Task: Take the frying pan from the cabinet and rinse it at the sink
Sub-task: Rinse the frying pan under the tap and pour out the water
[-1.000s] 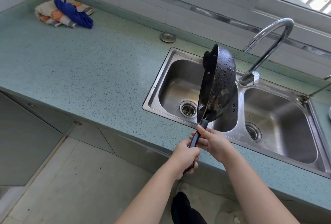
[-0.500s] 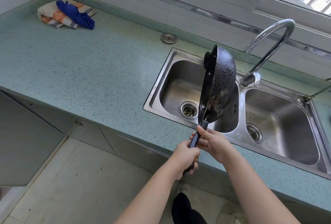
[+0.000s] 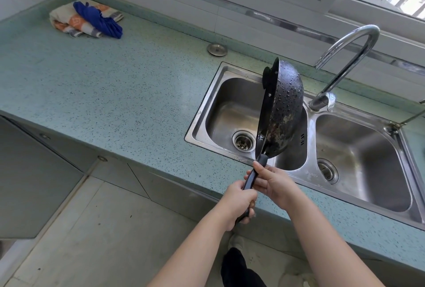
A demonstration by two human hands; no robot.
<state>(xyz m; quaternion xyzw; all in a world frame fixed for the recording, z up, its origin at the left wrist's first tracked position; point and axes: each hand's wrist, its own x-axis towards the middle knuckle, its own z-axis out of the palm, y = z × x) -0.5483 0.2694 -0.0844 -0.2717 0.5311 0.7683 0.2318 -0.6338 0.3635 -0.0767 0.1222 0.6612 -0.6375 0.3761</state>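
Note:
A black frying pan (image 3: pixel 281 107) stands almost on edge over the left basin of the steel double sink (image 3: pixel 202 112), its wet, worn underside facing right and beaded with drops. Its dark handle points down toward me. My left hand (image 3: pixel 239 204) grips the lower end of the handle. My right hand (image 3: pixel 273 183) holds the handle higher up, just below the pan. The curved chrome faucet (image 3: pixel 345 57) rises behind the pan, its spout to the right of the pan's top; no water is running.
A folded patterned cloth with a blue cloth on it (image 3: pixel 92 20) lies at the counter's far left. A round steel cap (image 3: pixel 217 49) sits on the green counter (image 3: pixel 103 84) behind the sink. The right basin (image 3: pixel 363 155) holds nothing. Grey cabinet doors (image 3: pixel 27 171) run below.
Almost nothing has moved; the pan stays tilted on edge over the left basin with both hands on its handle.

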